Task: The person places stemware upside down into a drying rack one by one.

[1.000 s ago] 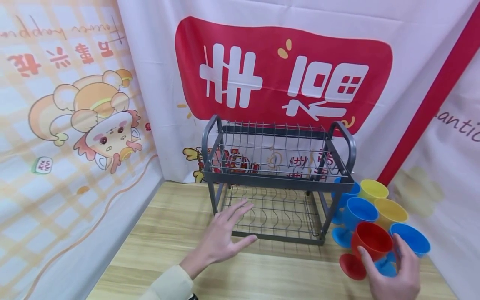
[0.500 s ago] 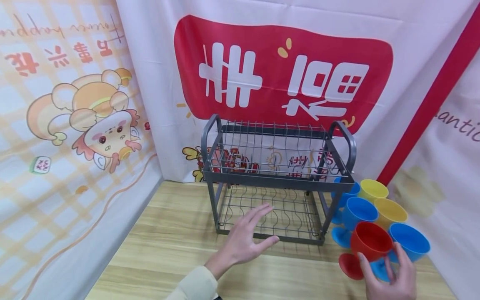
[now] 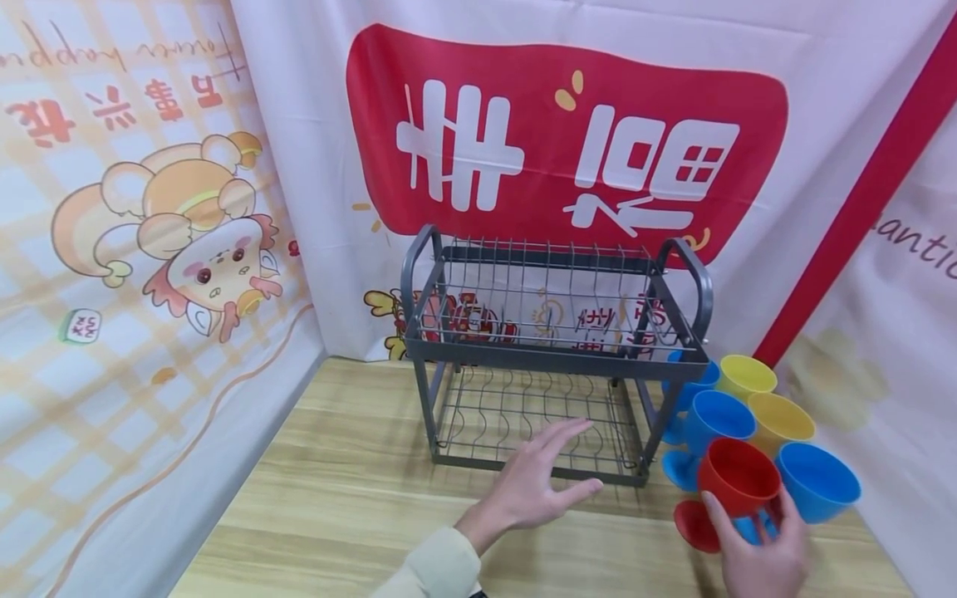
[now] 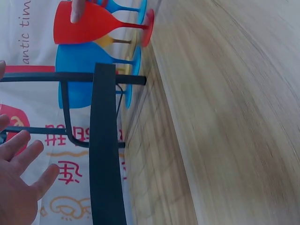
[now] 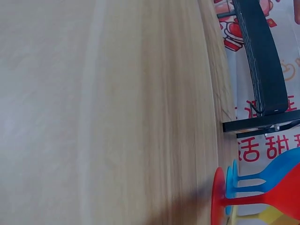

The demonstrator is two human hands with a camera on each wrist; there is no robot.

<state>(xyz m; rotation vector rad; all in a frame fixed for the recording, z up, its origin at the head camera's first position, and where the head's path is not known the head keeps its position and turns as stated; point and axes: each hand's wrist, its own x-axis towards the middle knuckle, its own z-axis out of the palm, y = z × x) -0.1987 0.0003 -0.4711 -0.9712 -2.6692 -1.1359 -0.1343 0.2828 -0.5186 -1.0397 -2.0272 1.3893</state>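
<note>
Red goblet (image 3: 740, 477) is upright near the desk's (image 3: 321, 498) right edge, toward the front of the cup cluster; whether its foot is resting on the wood or just off it, can't tell. Right hand (image 3: 770, 552) has it: thumb on the near side of the bowl, fingers round the side toward the right edge, a pinch by the look of it. Left hand (image 3: 527, 486) holds nothing, fingers spread, in front of the rack's (image 3: 557, 359) lower tier. Rack sits toward the desk's back edge, no cups on it.

Other cups: front blue goblet (image 3: 818, 482) just beside the red one, closer to the right edge; middle blue goblet (image 3: 721, 415) and amber goblet (image 3: 781, 419) behind; rear blue goblet (image 3: 695, 384) and yellow goblet (image 3: 748, 375) nearest the back right corner. Gaps between bowls hard to judge (they overlap from above).

Handling, my guess: thin plastic, light, fairly stiff, slightly slick, unlikely to shatter. Bowl is wide over a slim stem, so it's probably top-heavy and tips easily. Best hold: low on the bowl or at the stem top, light pressure, keeping fingers off the neighbouring rims.
</note>
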